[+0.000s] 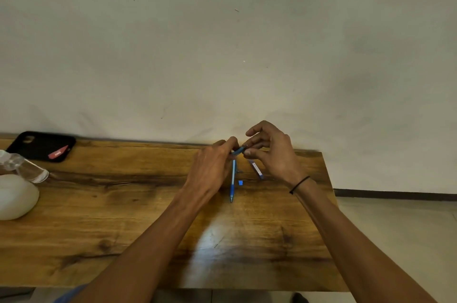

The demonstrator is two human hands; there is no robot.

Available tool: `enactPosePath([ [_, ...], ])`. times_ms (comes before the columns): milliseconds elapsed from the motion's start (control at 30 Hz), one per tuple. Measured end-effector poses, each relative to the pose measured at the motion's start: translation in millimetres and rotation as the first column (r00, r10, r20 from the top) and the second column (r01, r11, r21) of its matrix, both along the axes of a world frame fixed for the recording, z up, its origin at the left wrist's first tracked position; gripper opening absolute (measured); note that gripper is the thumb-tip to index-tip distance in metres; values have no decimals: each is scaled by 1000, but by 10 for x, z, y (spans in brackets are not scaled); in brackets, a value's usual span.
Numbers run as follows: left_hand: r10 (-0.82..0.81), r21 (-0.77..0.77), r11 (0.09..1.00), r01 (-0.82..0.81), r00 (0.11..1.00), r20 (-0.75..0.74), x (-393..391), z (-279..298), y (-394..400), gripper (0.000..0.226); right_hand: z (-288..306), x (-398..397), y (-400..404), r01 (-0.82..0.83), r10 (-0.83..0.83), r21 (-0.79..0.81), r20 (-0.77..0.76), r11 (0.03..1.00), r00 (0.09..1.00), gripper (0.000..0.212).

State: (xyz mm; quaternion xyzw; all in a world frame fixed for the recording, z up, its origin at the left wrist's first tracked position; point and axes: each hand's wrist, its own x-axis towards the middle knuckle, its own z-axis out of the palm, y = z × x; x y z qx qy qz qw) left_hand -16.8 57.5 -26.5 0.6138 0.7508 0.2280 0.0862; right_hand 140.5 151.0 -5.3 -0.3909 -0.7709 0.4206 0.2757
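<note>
Head view: both hands meet above the far middle of the wooden table [123, 216]. The left hand [212, 166] has its fingers curled and pinches one end of a short blue pen part [239, 150]. The right hand [274, 151] pinches the other end with thumb and fingertips, its index finger lifted loosely. Just below lie a blue pen [232, 180], a labelled barrel [256, 169] and a tiny blue bit [240, 182] (probably a cap). This looks like the pen assembly step; the next move needs the pieces aligned end to end. A black phone [42, 145] lies far left.
</note>
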Motion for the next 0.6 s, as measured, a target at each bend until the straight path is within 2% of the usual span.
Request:
enactPosePath([
  [100,8,16,1000,-8,999,52,-6,39,-18,18,-48,-1,14,22,-21,-30,17,999,1000,44],
  [233,12,48,999,-18,994,109,-25,90,-41,15,-256,-6,40,70,-78,56,161,996,984,27],
  [433,29,76,996,-43,984,173,-81,105,-57,14,-637,-146,-11,-145,43,162,509,976,860,15],
  [600,43,94,994,-63,980,196,-126,89,-65,14,-797,-215,-67,-233,91,167,594,958,799,12],
])
